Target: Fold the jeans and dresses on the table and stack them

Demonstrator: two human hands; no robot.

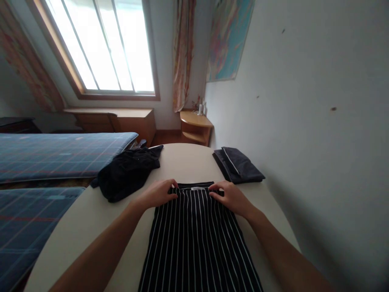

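Note:
A black garment with white vertical stripes (197, 239) lies spread on a pale round table (179, 162), its waistband at the far end and its near end cut off by the frame. My left hand (161, 194) pinches the left corner of the waistband. At the right corner, my right hand (227, 196) grips the band between thumb and fingers. A light label shows inside the waistband, between the two hands.
A crumpled black cloth (129, 170) lies at the table's left edge. Folded dark fabric (238, 164) rests at the right, near the wall. Beds with blue plaid mattresses (60, 156) stand left; a corner shelf (196, 119) and desk (136, 115) stand beyond.

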